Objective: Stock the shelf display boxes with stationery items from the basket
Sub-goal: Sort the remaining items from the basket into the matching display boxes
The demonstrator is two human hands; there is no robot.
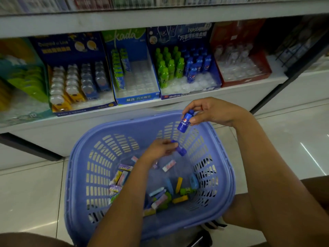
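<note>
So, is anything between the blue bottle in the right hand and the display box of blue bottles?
Nothing visible. The right hand holds the blue bottle over the basket, and the display box beyond it is open-topped with empty front slots.

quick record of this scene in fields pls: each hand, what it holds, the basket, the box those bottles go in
right hand: pinches a blue bottle eraser above the far side of the basket
left hand: inside the basket, grips a second blue bottle eraser
basket: lilac plastic, slotted walls, mixed loose erasers at the bottom
matching box: blue display box on the shelf; green bottle erasers left, blue bottles right, front slots unfilled
</note>
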